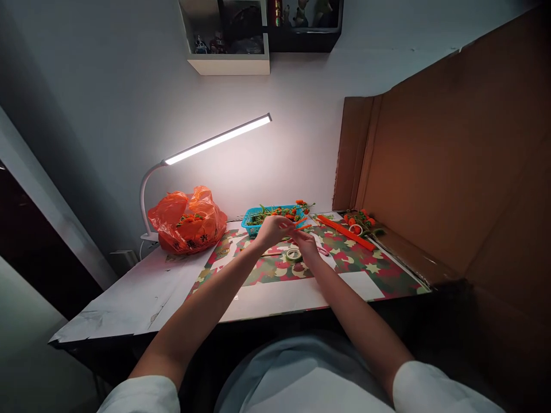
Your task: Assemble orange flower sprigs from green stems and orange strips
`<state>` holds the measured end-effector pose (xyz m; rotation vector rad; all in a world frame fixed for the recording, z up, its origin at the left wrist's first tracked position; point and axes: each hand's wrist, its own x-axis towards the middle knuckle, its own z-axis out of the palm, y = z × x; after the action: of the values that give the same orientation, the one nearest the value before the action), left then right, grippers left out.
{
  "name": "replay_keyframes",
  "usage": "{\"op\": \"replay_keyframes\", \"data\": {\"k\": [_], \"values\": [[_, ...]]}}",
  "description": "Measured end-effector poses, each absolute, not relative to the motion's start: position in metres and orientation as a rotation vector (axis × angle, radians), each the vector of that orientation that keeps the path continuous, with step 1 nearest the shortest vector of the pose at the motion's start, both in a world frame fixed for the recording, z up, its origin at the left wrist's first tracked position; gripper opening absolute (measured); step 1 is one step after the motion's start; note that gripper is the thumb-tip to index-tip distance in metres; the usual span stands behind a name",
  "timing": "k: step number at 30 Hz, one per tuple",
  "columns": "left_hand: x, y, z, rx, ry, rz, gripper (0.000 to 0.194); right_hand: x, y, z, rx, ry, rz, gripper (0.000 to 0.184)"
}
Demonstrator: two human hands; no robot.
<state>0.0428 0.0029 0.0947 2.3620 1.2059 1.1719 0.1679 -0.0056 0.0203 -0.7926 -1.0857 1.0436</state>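
My left hand (pixel 278 229) is closed, with its fingertips pinched together above the middle of the table. Close against it, my right hand (pixel 305 241) is closed too, its fingers meeting those of the left. Two short lengths of a thin orange strip (pixel 303 227), like a pipe cleaner, stick out to the right from between the fingers. The fingers hide how it is gripped. Just below the hands lies a roll of green tape (pixel 294 254). Behind them stands a blue basket (pixel 252 229) of orange flowers with green stems (pixel 297 215).
A red plastic bag (pixel 189 223) holding more orange flowers sits at left, beside a lit lamp (pixel 219 139). To the right lie a bundle of orange strips (pixel 346 232) and a flower bunch (pixel 361 221). A tall cardboard panel (pixel 439 143) borders the right side.
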Motion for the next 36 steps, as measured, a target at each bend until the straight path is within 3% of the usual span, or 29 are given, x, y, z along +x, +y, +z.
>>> {"op": "replay_keyframes", "data": {"k": [5,8,12,16,19,24,36], "values": [[0.019,-0.015,0.129,2.444,1.275,1.728,0.023,0.180,-0.007,0.037,-0.729,-0.940,0.681,0.045],[-0.003,-0.027,0.151,2.552,1.269,1.863,0.029,0.205,-0.020,0.063,-0.648,-0.916,0.398,0.042],[-0.019,-0.034,0.158,2.641,1.467,1.798,0.035,0.239,-0.046,0.107,-0.597,-1.118,-0.070,0.038],[-0.006,-0.030,0.123,2.661,1.679,1.450,0.026,0.234,-0.055,0.121,-0.630,-1.549,-0.291,0.033],[0.010,-0.023,0.080,2.650,1.700,1.160,0.020,0.207,-0.042,0.094,-0.759,-1.895,-0.216,0.031],[0.012,-0.010,0.027,2.488,1.552,0.985,0.032,0.175,-0.013,0.028,-1.228,-2.041,0.033,0.030],[-0.001,0.001,0.005,1.992,1.099,1.173,0.032,0.182,-0.006,0.004,-1.101,-1.898,0.322,0.026]]}}
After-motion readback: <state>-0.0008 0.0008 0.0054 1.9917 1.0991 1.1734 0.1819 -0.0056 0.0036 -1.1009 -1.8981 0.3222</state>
